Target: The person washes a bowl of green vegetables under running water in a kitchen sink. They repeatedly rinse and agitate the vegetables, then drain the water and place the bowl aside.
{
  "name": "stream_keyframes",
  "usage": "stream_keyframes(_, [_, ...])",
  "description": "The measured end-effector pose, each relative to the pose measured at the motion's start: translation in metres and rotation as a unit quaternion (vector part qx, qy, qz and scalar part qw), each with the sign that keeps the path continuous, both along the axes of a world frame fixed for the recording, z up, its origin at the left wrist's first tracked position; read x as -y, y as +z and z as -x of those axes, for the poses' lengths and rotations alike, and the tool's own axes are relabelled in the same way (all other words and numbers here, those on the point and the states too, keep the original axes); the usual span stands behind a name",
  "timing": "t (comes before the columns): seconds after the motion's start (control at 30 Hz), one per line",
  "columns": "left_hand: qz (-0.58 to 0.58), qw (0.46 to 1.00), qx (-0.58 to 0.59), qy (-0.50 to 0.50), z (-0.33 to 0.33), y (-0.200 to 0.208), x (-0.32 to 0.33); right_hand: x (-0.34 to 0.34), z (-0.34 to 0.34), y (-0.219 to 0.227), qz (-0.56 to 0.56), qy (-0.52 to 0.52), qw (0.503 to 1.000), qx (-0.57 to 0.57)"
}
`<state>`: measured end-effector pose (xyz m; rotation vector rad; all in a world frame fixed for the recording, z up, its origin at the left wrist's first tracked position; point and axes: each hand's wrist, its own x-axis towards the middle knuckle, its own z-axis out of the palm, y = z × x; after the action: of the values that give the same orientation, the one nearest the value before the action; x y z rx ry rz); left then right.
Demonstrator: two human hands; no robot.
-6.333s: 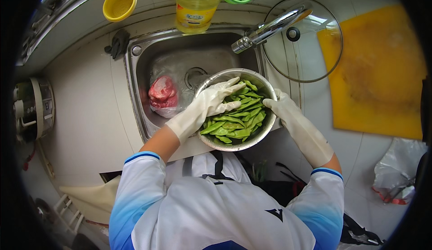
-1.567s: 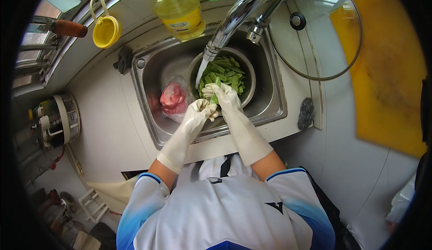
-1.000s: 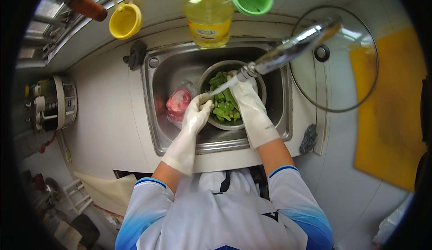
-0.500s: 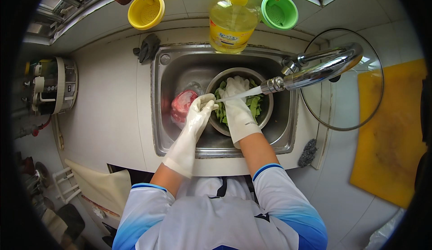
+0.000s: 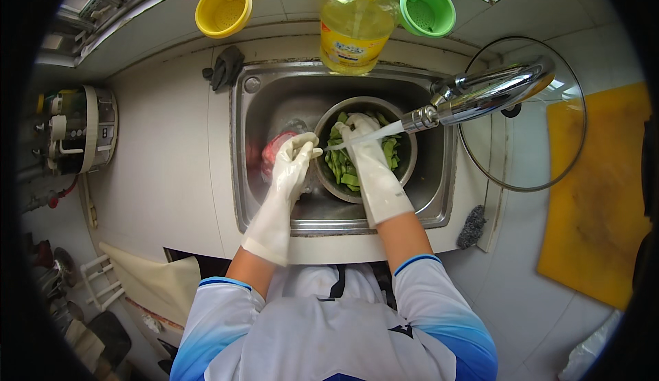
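Left hand (image 5: 295, 158) shifted nearer red meat (image 5: 269, 154), right hand (image 5: 365, 149) among beans (image 5: 350, 178), each grip unclear, printed yellow label (image 5: 351, 48)

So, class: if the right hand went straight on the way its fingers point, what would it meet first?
Probably the green pods just beyond the right hand, then the metal bowl's far wall; finger depth is unclear.

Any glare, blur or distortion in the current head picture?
Head view: glare on the curved chrome faucet and round clear-glass lid. Head view: the long white countertop bows along its front edge. Head view: black corners; the white-gloved right hand seems slightly soft.
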<state>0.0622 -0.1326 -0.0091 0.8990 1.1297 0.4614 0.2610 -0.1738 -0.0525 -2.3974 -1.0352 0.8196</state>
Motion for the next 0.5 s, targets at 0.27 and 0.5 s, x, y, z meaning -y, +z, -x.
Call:
stream_keyframes(0.27, [0.016,0.988,-0.008,-0.151,-0.049,0.011,-0.005,0.040,-0.012,0.091,-0.054,-0.048,0.984,-0.163])
stream_keyframes(0.5, [0.081,0.991,0.080,-0.065,-0.058,0.008,0.020,0.062,0.000,0.065,-0.189,-0.164,0.872,-0.421])
